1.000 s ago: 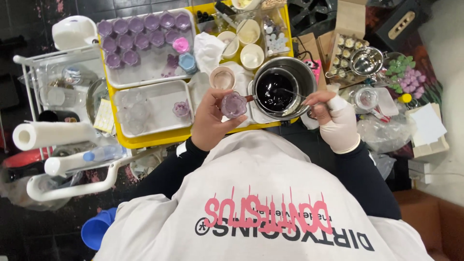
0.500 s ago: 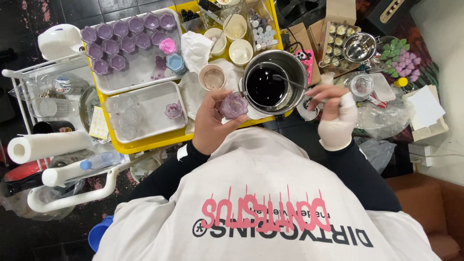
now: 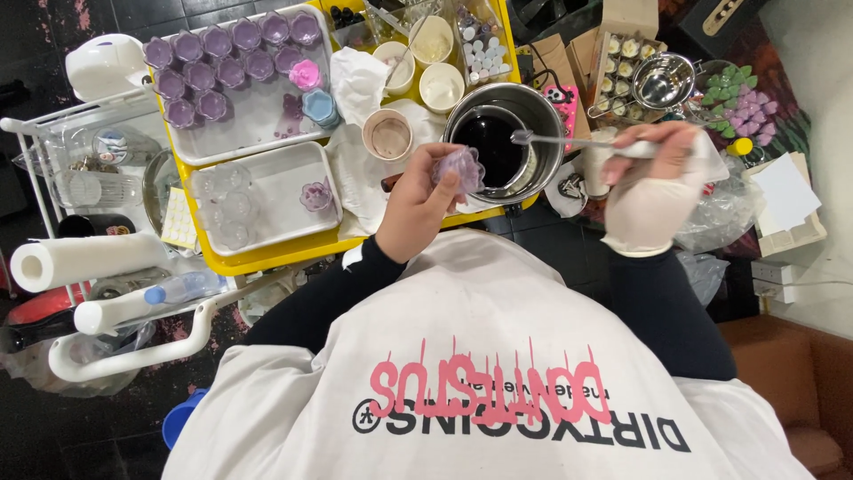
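Hands work apart over the yellow tray [image 3: 267, 258]: the bare left hand [image 3: 413, 204] is closed around a small purple flower-shaped mould [image 3: 459, 169], pinched by its rim just left of the steel pot [image 3: 506, 133], while the gloved right hand [image 3: 653, 187] grips the handle of a spoon [image 3: 569, 140] whose bowl hangs above the pot's dark liquid. I judge the mould light, soft and easily squashed, so the fluted rim or base is the safest hold. More purple moulds [image 3: 222, 62] sit in a clear tray beyond, well apart from both hands.
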